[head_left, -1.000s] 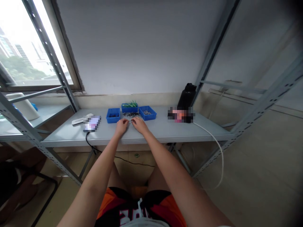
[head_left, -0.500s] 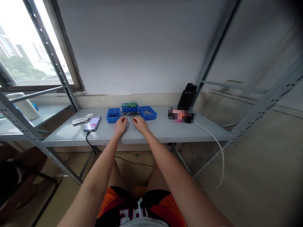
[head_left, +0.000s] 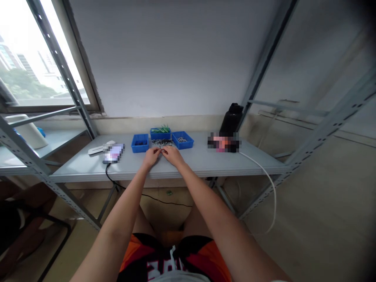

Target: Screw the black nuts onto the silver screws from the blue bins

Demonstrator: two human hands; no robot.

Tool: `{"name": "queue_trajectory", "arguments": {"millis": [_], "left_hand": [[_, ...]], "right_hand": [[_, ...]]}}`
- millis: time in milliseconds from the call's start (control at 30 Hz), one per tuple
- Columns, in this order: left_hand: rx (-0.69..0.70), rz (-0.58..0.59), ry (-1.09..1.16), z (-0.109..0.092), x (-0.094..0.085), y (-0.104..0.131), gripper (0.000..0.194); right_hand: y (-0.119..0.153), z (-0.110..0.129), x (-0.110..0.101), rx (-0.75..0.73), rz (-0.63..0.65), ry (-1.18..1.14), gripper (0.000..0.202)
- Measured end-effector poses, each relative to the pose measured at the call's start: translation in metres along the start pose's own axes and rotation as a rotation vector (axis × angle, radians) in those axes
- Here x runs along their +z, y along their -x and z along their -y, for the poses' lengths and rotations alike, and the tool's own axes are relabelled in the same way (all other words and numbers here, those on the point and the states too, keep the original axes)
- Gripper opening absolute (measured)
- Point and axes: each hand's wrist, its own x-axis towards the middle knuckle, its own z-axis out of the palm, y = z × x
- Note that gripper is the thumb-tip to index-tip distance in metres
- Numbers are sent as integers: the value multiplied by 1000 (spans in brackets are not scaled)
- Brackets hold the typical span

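Left hand [head_left: 152, 156] and right hand [head_left: 174, 155] together pinch a tiny dark piece [head_left: 160, 149] over the desk [head_left: 202, 161], where a slip could lose it in the loose pile [head_left: 163, 142] just beyond.

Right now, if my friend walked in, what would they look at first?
Probably the left hand and right hand, fingertips close together in the middle of the grey shelf. Just beyond them, three bright blue trays stand out, with green strips in the back one. Then maybe the tall black bottle toward the shelf's right end.
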Motion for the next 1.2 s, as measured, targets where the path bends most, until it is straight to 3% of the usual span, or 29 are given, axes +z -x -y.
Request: {"name": "queue_trajectory", "arguments": {"millis": [167,267,433,767,1200], "left_hand": [[-18,-29,-16,0,1,0,27],[-17,31,-48,-2,2,1,24],[-13,57,-61,-3,2,3,20],[-85,-148,30,0,1,2,16],[-85,-132,30,1,1,0,21]], "right_hand": [[2,6,-5,27,-46,-38,31],[4,8,-6,4,-74,-63,42],[3,6,-4,-4,-27,-88,30],[-1,1,1,75,4,-83,24],[-2,-1,1,62,21,-26,26]]}}
